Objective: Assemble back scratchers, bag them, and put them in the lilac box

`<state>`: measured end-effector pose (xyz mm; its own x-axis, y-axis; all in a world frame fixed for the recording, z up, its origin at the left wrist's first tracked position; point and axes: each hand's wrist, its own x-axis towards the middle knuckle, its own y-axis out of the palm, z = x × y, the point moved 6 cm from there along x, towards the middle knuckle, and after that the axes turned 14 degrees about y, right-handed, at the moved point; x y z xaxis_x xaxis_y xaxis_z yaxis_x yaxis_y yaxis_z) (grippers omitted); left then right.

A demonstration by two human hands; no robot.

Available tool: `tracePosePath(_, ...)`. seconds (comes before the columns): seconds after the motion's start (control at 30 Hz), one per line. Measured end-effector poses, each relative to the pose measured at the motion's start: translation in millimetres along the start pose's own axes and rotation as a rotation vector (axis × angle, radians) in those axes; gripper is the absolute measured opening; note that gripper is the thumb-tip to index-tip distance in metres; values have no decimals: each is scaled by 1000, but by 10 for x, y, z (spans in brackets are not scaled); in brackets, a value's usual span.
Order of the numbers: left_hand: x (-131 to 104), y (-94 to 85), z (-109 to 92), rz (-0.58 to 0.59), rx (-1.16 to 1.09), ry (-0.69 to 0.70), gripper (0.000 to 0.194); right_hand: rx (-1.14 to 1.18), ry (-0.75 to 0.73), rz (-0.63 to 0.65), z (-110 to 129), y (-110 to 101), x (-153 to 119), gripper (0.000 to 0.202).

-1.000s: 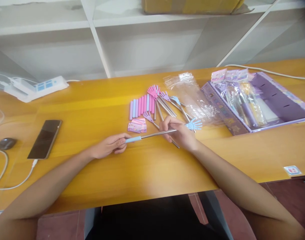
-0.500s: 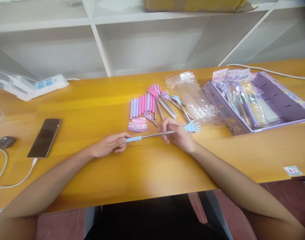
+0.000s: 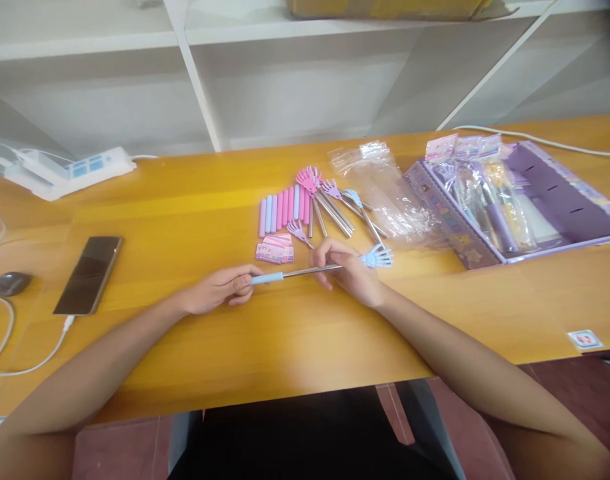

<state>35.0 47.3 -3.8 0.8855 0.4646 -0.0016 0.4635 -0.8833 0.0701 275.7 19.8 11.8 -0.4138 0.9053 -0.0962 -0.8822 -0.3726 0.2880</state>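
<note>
A back scratcher (image 3: 312,271) with a light blue grip, a metal rod and a blue hand-shaped head spans both my hands above the table. My left hand (image 3: 223,289) is closed around the end of the blue grip. Around the rod near the head, my right hand (image 3: 353,272) is closed, its fingers curled. Just beyond lie several pink, purple and blue grip tubes (image 3: 285,208) in a row. Beside them are metal rods with pink, purple and blue hand heads (image 3: 309,180). Small printed cards (image 3: 275,250) are stacked in front of the tubes.
Clear plastic bags (image 3: 385,190) lie right of the rods. A purple display box (image 3: 465,243) holds several bagged back scratchers. At left are a phone (image 3: 88,275) on a charging cable, a black mouse (image 3: 11,284) and a white power strip (image 3: 75,173). White shelving (image 3: 295,87) stands behind.
My right hand and the blue hand-shaped head have moved slightly left, toward my left hand, so less rod shows between them. My left hand keeps its hold on the grip.
</note>
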Motion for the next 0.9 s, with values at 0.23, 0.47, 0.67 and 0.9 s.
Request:
tracePosePath(0.23,5,6,-4,5,3,3,39,-2,-14,29,4,78,16,23)
tracePosePath(0.47,4,79,-7,10,-31,2,38,-47,-39,63,-40,138,9,25)
tracePosePath(0.67,-3,236,35,6,-97,5,37,-68,-19,94,-131,167,-8,26)
tracePosePath(0.9,-8,285,37,-28,-109,-8,39,-85,-49,108,-135,209,-4,37)
